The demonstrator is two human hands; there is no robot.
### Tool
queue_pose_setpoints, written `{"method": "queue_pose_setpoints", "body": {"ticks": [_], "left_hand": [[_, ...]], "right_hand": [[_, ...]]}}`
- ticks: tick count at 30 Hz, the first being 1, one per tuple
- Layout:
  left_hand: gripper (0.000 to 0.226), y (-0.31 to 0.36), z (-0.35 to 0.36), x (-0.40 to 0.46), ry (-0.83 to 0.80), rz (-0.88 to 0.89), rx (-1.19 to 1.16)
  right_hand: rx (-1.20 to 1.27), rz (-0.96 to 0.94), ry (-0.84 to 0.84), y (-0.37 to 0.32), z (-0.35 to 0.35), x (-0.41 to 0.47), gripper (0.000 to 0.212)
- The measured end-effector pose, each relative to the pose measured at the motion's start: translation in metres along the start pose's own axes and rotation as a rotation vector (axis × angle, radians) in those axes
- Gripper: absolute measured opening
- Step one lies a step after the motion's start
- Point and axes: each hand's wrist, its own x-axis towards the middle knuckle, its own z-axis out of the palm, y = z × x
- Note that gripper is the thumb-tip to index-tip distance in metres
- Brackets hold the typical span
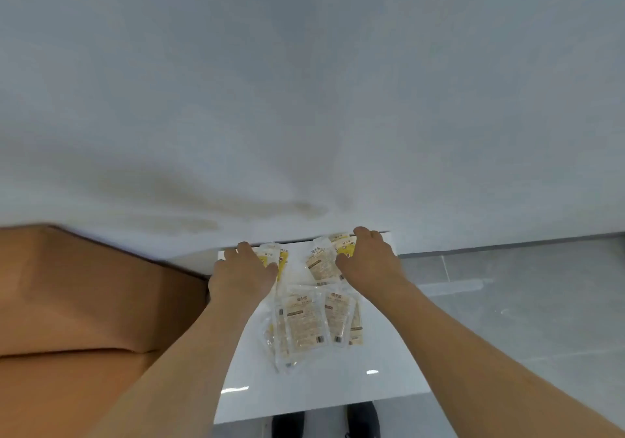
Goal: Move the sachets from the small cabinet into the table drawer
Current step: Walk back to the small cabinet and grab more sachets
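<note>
Both hands are down inside the open white table drawer (314,383), which is pulled out toward the person from under the white tabletop (304,99). The left hand (241,272) lies palm-down over a yellow-printed sachet (282,260) at the drawer's far left; its fingers bend over the pack's far end, but whether they pinch it or only press it flat cannot be told from above. The right hand (370,261) covers another pair of sachets (321,263) at the far right, fingers curled over their far edge under the tabletop's lip, thumb against the near side. Closer to the person, a loose fan of clear sachets (306,327) overlaps on the drawer floor. The small cabinet is not in view. These packs look light, thin and limp, with glossy film that should slide easily on the slick drawer bottom and on one another, so a stack would likely splay if lifted by one corner. The sealed flat edges seem the best hold, pinched between thumb and fingers. A tan box-like surface (84,302) sits left, and dark shoes (363,417) show below.
</note>
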Motion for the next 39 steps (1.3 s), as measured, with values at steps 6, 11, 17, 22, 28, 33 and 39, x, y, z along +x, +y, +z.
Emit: {"method": "queue_pose_setpoints", "body": {"ticks": [6, 11, 17, 22, 28, 33, 39], "left_hand": [[0.098, -0.008, 0.084, 0.064, -0.069, -0.201, -0.178], [0.085, -0.015, 0.119, 0.093, -0.07, -0.298, -0.39], [0.087, -0.027, 0.13, 0.11, -0.018, -0.313, -0.435], [0.098, -0.029, 0.133, 0.118, -0.016, -0.367, -0.407], [0.089, -0.022, 0.132, 0.119, -0.041, -0.348, -0.407], [0.077, -0.021, 0.137, 0.116, -0.014, -0.26, -0.446], [0.053, -0.023, 0.137, 0.118, -0.1, -0.201, -0.588]], "right_hand": [[-0.087, 0.107, 0.011, 0.022, 0.069, 0.067, 0.064], [-0.124, 0.161, 0.045, 0.032, 0.105, 0.103, 0.092], [-0.166, 0.188, 0.108, 0.029, 0.123, 0.125, 0.1], [-0.305, 0.193, 0.185, 0.032, 0.138, 0.126, 0.108], [-0.27, 0.268, 0.248, 0.037, 0.141, 0.126, 0.115], [-0.238, 0.373, 0.206, 0.04, 0.141, 0.124, 0.108], [-0.218, 0.41, 0.226, 0.042, 0.142, 0.122, 0.105]]}}
